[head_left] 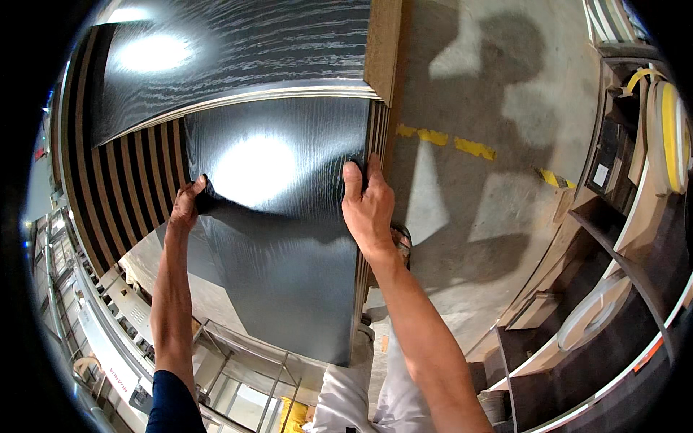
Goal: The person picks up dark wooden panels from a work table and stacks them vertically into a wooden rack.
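Observation:
A dark board (289, 281) with a wood-grain face lies in front of me, a bright lamp reflection on it. My left hand (189, 200) grips its left edge, thumb uppermost, the other fingers mostly hidden. At the opposite edge my right hand (369, 208) is closed, thumb on the dark face and fingers over the side, where several layered board edges show. How many boards lie under its fingers I cannot tell. Just beyond is another stack of dark wood-grain boards (245, 43), its pale edges facing me.
A striped brown-and-black surface (137, 180) runs along the left. Below it stands a long white machine (105, 346), and a metal frame (278, 382) is near my legs. Shelving (556, 375) at right holds a yellow roll (671, 137) and a white roll (595, 314). Yellow tape (473, 149) marks the concrete floor.

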